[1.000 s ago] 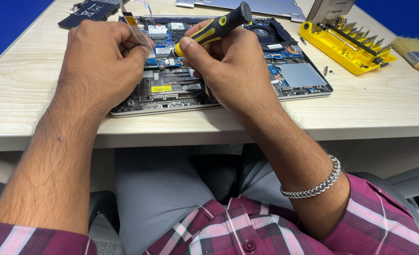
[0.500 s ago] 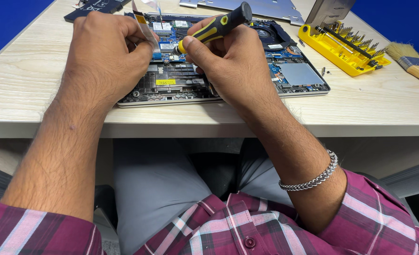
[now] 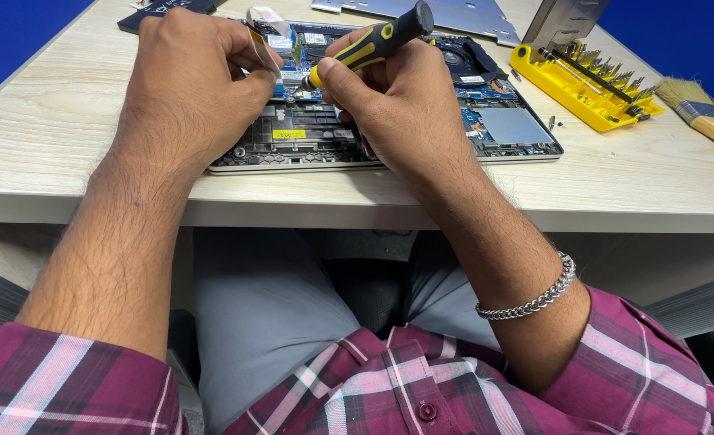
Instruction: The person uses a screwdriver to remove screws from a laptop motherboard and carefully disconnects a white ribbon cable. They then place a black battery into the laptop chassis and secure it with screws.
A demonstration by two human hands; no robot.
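An opened laptop (image 3: 502,129) lies bottom-up on the light wooden table (image 3: 43,137), its circuit board and fan exposed. My right hand (image 3: 405,105) is closed around a black-and-yellow screwdriver (image 3: 373,42), whose tip points down into the board near the middle. My left hand (image 3: 192,84) rests on the laptop's left part and pinches a thin flat ribbon cable (image 3: 264,44) between thumb and fingers. The two hands sit close together above the board. The screwdriver's tip is hidden between my fingers.
A yellow tray of screwdriver bits (image 3: 586,84) stands at the right with its grey lid raised. A wooden-handled brush (image 3: 707,117) lies at the far right. The laptop's silver bottom cover (image 3: 469,14) lies behind it, a dark flat part (image 3: 159,10) at the back left.
My view has shifted slightly, so the laptop and hands sit a little higher in frame. My left hand has tightened over the ribbon cable. The screwdriver stays in place.
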